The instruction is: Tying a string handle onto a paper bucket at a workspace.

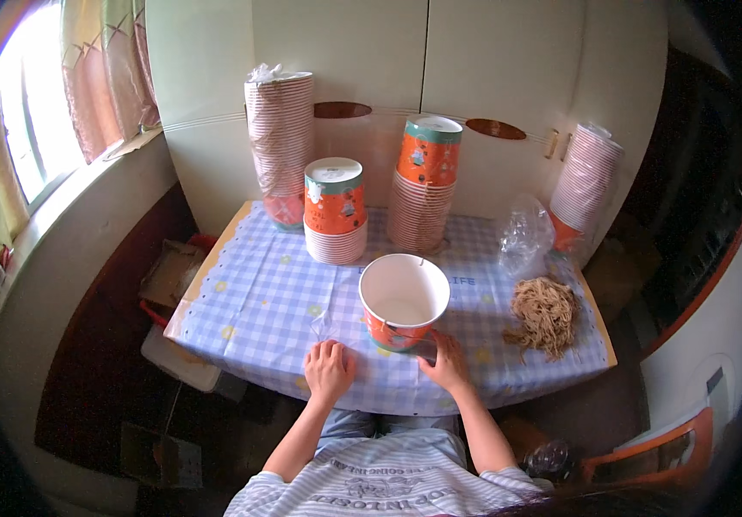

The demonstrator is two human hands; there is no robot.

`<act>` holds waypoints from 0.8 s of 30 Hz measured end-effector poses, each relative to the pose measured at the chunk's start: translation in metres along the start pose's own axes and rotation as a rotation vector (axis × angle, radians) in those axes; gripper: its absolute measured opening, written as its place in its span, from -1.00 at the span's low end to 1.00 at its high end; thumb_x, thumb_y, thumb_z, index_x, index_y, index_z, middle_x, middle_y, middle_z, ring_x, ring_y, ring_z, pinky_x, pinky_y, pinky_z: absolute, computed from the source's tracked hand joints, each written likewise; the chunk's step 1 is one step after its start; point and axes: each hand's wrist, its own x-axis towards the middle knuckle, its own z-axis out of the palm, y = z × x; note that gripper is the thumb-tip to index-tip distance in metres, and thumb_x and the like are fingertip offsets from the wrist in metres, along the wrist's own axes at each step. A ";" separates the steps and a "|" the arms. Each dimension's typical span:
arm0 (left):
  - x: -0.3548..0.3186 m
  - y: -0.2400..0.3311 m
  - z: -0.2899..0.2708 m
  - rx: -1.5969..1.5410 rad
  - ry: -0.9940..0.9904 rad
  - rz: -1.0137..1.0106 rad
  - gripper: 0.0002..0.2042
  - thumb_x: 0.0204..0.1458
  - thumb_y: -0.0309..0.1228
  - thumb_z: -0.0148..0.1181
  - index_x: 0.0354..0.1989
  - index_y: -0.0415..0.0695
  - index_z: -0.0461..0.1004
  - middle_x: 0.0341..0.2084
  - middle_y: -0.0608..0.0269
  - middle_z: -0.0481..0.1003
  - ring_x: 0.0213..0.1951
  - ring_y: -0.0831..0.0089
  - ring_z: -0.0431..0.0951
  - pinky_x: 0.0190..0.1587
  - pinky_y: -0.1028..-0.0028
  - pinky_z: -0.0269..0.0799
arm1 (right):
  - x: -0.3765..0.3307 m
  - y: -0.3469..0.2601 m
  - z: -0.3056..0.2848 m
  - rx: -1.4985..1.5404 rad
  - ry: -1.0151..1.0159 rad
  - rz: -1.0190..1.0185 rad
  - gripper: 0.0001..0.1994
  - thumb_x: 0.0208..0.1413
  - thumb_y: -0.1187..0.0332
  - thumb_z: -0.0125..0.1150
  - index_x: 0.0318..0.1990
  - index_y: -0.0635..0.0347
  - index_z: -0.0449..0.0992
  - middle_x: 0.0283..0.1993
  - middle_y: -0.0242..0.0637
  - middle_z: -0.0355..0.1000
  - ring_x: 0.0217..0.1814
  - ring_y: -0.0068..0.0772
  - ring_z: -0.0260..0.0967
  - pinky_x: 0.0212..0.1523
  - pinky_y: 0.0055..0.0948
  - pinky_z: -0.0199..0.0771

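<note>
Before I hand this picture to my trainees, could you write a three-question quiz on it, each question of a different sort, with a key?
1. True or false: the single paper bucket stands with its open end up.

2. Which lies on the checked tablecloth to the right of the right hand?
A. A pair of scissors
B. A bundle of tan strands
C. A glass jar

3. Fill in: the short stack of buckets, behind and to the left of the single one, stands with its bases facing ____.

Key: 1. True. 2. B. 3. Up.
</note>
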 end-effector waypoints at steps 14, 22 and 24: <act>0.000 -0.001 0.001 0.002 -0.027 0.018 -0.79 -0.27 -0.31 0.14 -0.42 -0.08 0.40 -0.33 0.24 0.39 -0.17 0.25 0.36 -0.16 0.29 0.25 | 0.004 -0.005 -0.007 -0.006 -0.063 0.063 -0.41 -0.30 0.28 0.27 -0.03 0.25 0.23 -0.24 0.02 0.34 -0.21 0.02 0.30 -0.20 -0.11 0.29; 0.000 -0.003 0.000 -0.012 -0.023 0.026 -0.76 -0.27 -0.32 0.15 -0.37 -0.09 0.40 -0.31 0.24 0.39 -0.16 0.24 0.35 -0.14 0.29 0.24 | 0.010 -0.015 -0.015 0.033 -0.046 0.068 -0.46 -0.29 0.31 0.27 -0.07 0.25 0.25 -0.25 0.00 0.34 -0.21 0.05 0.30 -0.21 -0.11 0.31; 0.001 -0.001 -0.002 -0.036 -0.053 0.016 -0.73 -0.26 -0.32 0.15 -0.33 -0.10 0.38 -0.29 0.22 0.39 -0.15 0.23 0.35 -0.14 0.28 0.24 | 0.009 -0.015 -0.016 0.031 -0.072 0.095 -0.47 -0.28 0.31 0.27 -0.08 0.24 0.25 -0.24 0.01 0.34 -0.21 0.05 0.30 -0.21 -0.12 0.31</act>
